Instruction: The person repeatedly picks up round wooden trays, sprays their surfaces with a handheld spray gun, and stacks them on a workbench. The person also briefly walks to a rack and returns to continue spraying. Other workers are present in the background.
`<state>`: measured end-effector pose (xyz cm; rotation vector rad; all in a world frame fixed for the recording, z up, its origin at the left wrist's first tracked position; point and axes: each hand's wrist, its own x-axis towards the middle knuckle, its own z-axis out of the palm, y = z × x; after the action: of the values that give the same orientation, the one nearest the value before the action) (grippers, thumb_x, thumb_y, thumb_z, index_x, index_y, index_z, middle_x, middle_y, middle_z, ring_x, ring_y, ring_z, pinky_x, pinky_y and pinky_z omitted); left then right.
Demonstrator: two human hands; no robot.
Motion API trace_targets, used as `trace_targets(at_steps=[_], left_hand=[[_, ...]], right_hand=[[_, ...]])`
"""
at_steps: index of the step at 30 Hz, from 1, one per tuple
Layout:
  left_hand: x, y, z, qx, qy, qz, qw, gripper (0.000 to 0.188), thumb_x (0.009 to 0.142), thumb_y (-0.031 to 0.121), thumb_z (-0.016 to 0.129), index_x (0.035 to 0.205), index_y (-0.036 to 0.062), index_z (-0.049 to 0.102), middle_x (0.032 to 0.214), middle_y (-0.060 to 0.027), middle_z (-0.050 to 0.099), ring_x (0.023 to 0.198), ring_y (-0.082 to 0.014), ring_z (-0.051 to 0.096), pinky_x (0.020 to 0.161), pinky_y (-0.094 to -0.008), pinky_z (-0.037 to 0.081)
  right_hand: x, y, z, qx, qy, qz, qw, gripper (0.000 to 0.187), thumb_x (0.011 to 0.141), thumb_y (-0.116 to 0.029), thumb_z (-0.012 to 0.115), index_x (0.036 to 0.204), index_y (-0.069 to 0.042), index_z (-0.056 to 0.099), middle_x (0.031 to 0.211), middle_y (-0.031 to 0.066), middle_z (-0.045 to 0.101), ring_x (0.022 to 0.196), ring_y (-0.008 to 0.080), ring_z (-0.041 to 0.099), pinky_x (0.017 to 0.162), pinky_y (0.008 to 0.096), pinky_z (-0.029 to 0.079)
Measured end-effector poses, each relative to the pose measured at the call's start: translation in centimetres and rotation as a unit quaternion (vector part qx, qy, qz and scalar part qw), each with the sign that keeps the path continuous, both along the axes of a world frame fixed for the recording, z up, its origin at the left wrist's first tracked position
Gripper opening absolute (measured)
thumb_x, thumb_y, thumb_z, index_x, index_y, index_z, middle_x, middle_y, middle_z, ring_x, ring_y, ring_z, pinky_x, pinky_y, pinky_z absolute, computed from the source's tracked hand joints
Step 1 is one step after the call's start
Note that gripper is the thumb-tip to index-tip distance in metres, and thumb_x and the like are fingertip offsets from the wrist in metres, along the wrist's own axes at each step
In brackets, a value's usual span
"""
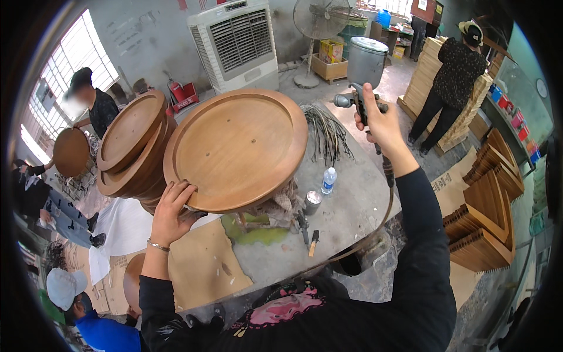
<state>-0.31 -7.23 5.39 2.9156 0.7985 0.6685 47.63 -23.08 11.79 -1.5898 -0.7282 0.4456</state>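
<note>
In front of me a large round wooden tray (240, 149) with a raised rim is held up tilted above the table, over a cloth-wrapped support (281, 205). My left hand (173, 212) grips its near left edge, fingers over the rim and thumb below. Raised at the right, my right hand (378, 120) is wrapped round the handle of a spray gun (360, 102), its nozzle end pointing left toward the tray. A hose (388, 176) runs down from the gun and along the table edge.
More round wooden trays (132, 132) are stacked left. On the table (358, 199) stand a water bottle (329, 180), a can (312, 202) and a bundle of thin strips (325, 129). Curved wooden pieces (484, 217) lie right. Co-workers (448, 82) are around; an air cooler (237, 47) stands behind.
</note>
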Motion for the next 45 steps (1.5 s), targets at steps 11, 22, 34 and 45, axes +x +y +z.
trace_targets(at_steps=[11,22,34,45], left_hand=[[1.2,-1.3,-1.0,0.043,-0.033,0.015,0.998,0.067,0.066,0.018,0.091,0.128,0.0068,0.067,0.127,-0.0152,0.065,0.125,-0.0385,0.060,0.117,-0.0533,0.043],[3.8,-2.5,-1.0,0.011,-0.068,0.000,0.998,0.067,0.063,0.015,0.092,0.125,0.0052,0.067,0.113,-0.0156,0.064,0.110,-0.0383,0.062,0.102,-0.0484,0.050],[0.6,-0.1,-2.0,-0.038,-0.098,0.047,0.993,0.095,0.063,0.014,0.093,0.148,0.0040,0.051,0.125,-0.0183,0.065,0.115,-0.0386,0.063,0.098,-0.0438,0.053],[5.3,-3.1,-3.3,0.008,-0.143,0.052,0.988,0.100,0.062,0.014,0.095,0.149,0.0016,0.048,0.119,-0.0189,0.066,0.113,-0.0392,0.063,0.098,-0.0462,0.052]], right_hand=[[-4.0,-10.8,1.0,-0.028,-0.017,0.070,0.997,0.067,0.109,-0.064,0.044,0.131,-0.008,0.074,0.070,-0.0010,0.060,0.058,0.0047,0.053,0.042,0.0206,0.028],[-8.1,-16.0,1.2,0.001,0.024,0.158,0.987,0.074,0.112,-0.064,0.032,0.140,-0.004,0.066,0.075,0.0026,0.061,0.064,0.0057,0.052,0.044,0.0206,0.028],[-8.8,-12.8,0.5,-0.050,-0.070,0.100,0.991,0.062,0.113,-0.056,0.040,0.137,-0.007,0.069,0.073,0.0011,0.061,0.059,0.0048,0.051,0.044,0.0193,0.027],[-12.9,-14.8,0.2,0.013,-0.042,0.234,0.971,0.081,0.107,-0.067,0.041,0.137,0.004,0.064,0.074,0.0080,0.062,0.061,0.0099,0.053,0.045,0.0204,0.029]])
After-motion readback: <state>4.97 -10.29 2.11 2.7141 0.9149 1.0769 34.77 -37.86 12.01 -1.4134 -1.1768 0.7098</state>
